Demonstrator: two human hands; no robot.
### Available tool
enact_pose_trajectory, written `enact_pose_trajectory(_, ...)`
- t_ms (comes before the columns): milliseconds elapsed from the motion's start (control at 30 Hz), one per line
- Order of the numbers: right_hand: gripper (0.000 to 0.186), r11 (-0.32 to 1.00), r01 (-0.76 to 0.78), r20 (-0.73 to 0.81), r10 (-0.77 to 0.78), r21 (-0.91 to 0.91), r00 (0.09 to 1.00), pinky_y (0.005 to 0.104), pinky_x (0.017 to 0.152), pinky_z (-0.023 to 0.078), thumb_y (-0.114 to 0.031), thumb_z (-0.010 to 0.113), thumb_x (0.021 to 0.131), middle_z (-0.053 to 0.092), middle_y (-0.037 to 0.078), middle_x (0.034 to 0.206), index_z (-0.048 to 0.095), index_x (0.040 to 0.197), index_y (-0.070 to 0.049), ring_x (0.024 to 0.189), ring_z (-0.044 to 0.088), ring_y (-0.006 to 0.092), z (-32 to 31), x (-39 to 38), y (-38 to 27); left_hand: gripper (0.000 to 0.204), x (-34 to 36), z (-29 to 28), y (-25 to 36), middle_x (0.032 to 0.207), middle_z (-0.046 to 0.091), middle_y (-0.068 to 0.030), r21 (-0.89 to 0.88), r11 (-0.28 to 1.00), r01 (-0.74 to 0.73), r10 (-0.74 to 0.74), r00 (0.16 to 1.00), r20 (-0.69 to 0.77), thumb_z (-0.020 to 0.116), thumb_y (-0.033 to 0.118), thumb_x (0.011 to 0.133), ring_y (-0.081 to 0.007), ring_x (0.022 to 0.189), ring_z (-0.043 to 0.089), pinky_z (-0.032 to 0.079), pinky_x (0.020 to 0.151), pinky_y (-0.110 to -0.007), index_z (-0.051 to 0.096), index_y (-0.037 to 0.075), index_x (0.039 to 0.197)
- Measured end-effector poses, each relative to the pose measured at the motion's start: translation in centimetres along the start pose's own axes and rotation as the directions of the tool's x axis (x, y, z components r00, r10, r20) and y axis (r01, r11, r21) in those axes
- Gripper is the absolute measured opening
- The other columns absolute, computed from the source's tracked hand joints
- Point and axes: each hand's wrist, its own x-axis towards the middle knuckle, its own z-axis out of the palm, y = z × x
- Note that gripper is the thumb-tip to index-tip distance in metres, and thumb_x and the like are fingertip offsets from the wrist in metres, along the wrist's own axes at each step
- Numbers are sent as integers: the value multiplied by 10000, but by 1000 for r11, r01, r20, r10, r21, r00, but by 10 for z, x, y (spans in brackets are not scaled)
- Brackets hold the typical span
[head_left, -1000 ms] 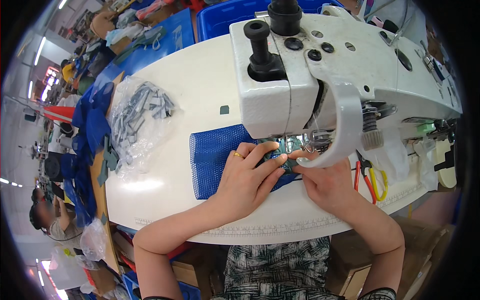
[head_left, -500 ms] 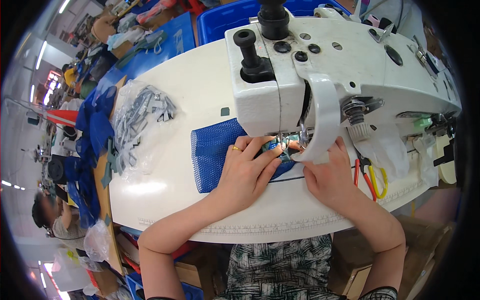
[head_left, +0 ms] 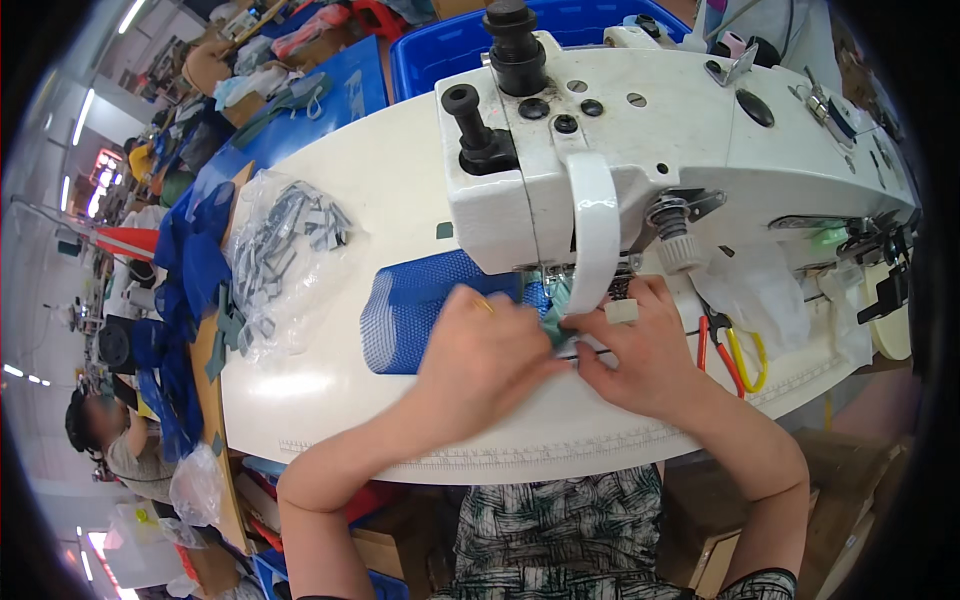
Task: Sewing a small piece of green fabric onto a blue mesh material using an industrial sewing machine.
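A blue mesh fabric piece [head_left: 405,315] lies on the white table, its right part running under the head of a white sewing machine [head_left: 640,130]. Over the mesh's right part is my left hand [head_left: 485,355], blurred, with its fingers curled in and a ring on one. Whatever it grips is hidden. My right hand [head_left: 645,350] is by the needle area, its index finger and thumb closed at a small green fabric piece [head_left: 555,328]. A white curved machine part [head_left: 595,230] covers some of the stitching spot. Beside my right fingers shows a small pale square [head_left: 621,311].
Red-and-yellow-handled snips [head_left: 730,350] lie to the right of my right hand. At left, a clear plastic bag [head_left: 290,240] holds several grey strips. Behind the machine stands a blue bin [head_left: 430,50]. Another person [head_left: 125,440] sits far left.
My left hand has drawn back from the needle and curled its fingers. The green piece now shows folded up by my right fingers. The mesh has shifted slightly left.
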Motion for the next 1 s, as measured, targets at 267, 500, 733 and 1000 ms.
enact_pose_trajectory(267,222,985,171,57,-170,-5,984,426,890,479,-127,785,711,726,1,999,757,930,-106,957,630,238,-1,-8,1,238,-4,-2,23,747,629,-84,-59,989,136,-133,989,59,785,249,908,-264,661,644,453,618,-409,694,59,797)
enact_pose_trajectory(500,142,978,198,-188,-207,-67,960,335,642,460,-92,826,724,724,-16,963,778,858,-91,786,588,202,9,-3,-10,313,28,21,-20,692,709,-166,-454,598,660,-643,734,220,760,263,933,-276,607,685,543,602,-391,759,-29,820)
enact_pose_trajectory(733,182,969,245,-150,-245,-23,958,344,730,552,-28,817,728,734,22,1042,779,902,-64,892,636,249,9,-7,-11,248,44,21,-6,716,700,-128,-525,216,823,-816,448,366,796,165,892,-156,640,613,506,622,-333,752,-54,786)
enact_pose_trajectory(1000,248,983,184,-140,-186,-25,973,383,706,512,-70,787,720,682,54,991,739,963,-63,952,645,263,3,-6,-14,202,34,31,-10,716,701,-96,-562,259,786,-792,506,342,833,142,869,-111,653,603,498,602,-317,776,-39,801)
